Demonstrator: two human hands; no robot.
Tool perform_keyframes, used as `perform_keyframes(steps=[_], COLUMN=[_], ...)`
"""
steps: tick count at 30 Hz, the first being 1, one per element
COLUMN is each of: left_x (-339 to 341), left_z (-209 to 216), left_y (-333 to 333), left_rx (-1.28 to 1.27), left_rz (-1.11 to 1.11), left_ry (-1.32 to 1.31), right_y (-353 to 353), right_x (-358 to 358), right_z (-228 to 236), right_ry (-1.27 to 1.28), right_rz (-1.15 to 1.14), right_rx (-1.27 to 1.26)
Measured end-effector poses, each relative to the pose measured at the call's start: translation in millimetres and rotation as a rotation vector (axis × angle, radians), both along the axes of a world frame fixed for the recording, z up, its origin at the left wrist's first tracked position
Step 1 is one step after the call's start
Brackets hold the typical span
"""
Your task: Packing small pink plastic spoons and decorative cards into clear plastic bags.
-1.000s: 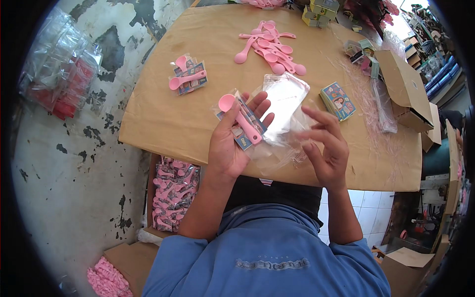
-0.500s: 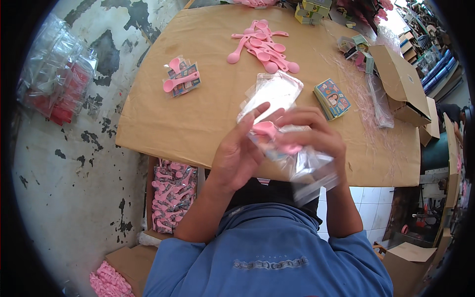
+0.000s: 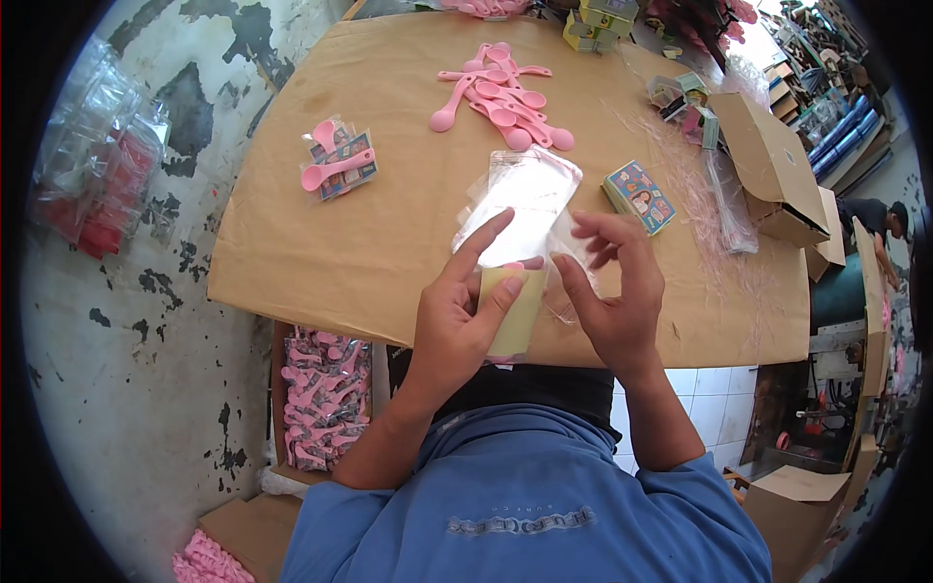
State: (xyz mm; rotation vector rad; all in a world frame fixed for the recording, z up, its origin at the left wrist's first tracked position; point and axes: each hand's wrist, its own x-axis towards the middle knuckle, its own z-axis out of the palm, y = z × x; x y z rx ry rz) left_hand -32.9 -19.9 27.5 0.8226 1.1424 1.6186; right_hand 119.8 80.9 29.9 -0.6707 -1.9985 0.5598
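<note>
My left hand (image 3: 452, 316) is closed on a clear plastic packet (image 3: 513, 316) at the table's near edge. The packet's pale yellow-green card back faces up, and a bit of pink spoon shows at its top by my fingers. Just right of it, my right hand (image 3: 624, 303) has its fingers apart, with the thumb close to clear film beside the packet; whether they touch I cannot tell. Directly beyond lies a stack of shiny clear bags (image 3: 533, 194). A stack of printed cards (image 3: 639, 197) sits to the right. Farther back is a pile of pink measuring spoons (image 3: 501, 97).
Packed spoons with cards (image 3: 338, 170) lie on the table's left. A box of packed spoons (image 3: 326, 398) stands below the left edge. An opened cardboard box (image 3: 768, 165) and plastic strands are at the right. Clear bags (image 3: 97, 155) hang on the left wall. Another person bends at far right.
The packet has turned over, from spoon side showing to card back up. My left hand now grips it, while my right hand has come off it and opened. The view has shifted slightly.
</note>
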Motion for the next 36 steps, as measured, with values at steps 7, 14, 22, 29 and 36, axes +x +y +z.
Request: perform_keyframes(steps=[7,14,22,29,36], left_x=[-0.9,6.7,7.9,-0.6,-4.7], left_z=[-0.5,-8.2,-4.4,-4.1,-20.3], left_y=[-6.9,-2.2,-3.6,-0.1,3.4], left_rx=[-0.032,0.092,-0.07,0.011,0.107], left_rz=[-0.016,0.037,-0.096,-0.068,-0.026], left_ry=[0.53,0.722,0.417,-0.078,-0.022], right_y=[8.5,10.7,36.3,41.1,-1.1], right_x=[-23.4,-26.8,-7.2,40.4,9.5], right_z=[7.5,3.2,9.7,12.4,-3.6], right_ry=[-0.053,0.031,0.28,0.806,0.188], right_rz=[-0.052,-0.056,-0.132,0.231,0.309], right_rx=[0.34,0.291,0.033,-0.591,-0.664])
